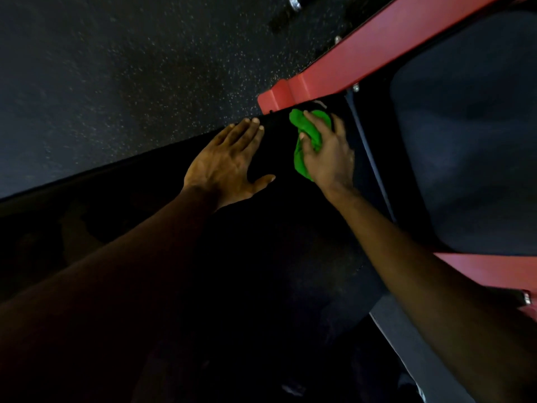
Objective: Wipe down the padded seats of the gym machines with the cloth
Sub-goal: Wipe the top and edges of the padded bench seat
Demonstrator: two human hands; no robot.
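Right hand (pixel 328 154) grips cloth (pixel 301 164), perhaps elongated toward frame (pixel 343 74)

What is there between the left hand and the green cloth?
Only a bare strip of the pad, seen in the head view. The left hand lies flat on it; the right hand holds the cloth.

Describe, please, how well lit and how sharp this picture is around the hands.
Head view: dim overall. The black pad is underexposed, its surface detail lost, and the forearms sink into shadow. The green cloth, left hand, right hand and red frame read clearly, though slightly soft. No glare is visible.
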